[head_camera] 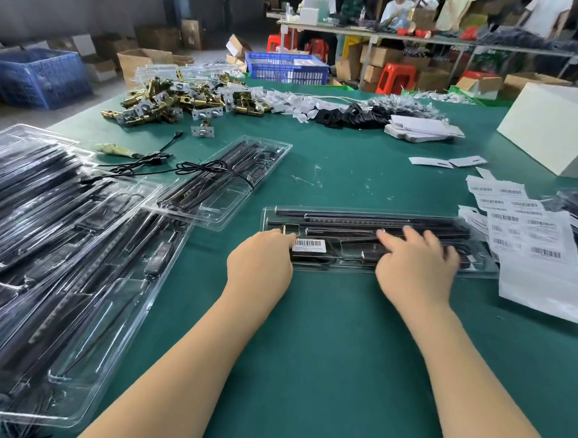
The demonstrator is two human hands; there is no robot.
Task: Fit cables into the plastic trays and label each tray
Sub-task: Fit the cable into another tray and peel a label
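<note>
You are leaning both hands on the clear plastic blister tray [375,224] lying crosswise in the middle of the green felt-covered table [323,356], its slots holding long black strips and a coiled black cable. Your left hand [261,257] is resting at the tray's left end, fingertips pressing beside the white barcode label [309,244] stuck on its lid (the fingers are curled only a little, grasping nothing). Your right hand [417,264] is lying flat on the lid further right, fingers spread and straight, pressing down.

To the right, a white sheet of barcode stickers [530,240] is lying just beside the tray's end. To the left, a stack of filled clear trays [58,255] is sitting near you, and one open clear tray with a loose black cable [216,172] draped over it is lying beyond that. At the far side, a heap of brass-coloured metal latches [173,101] is sitting.
</note>
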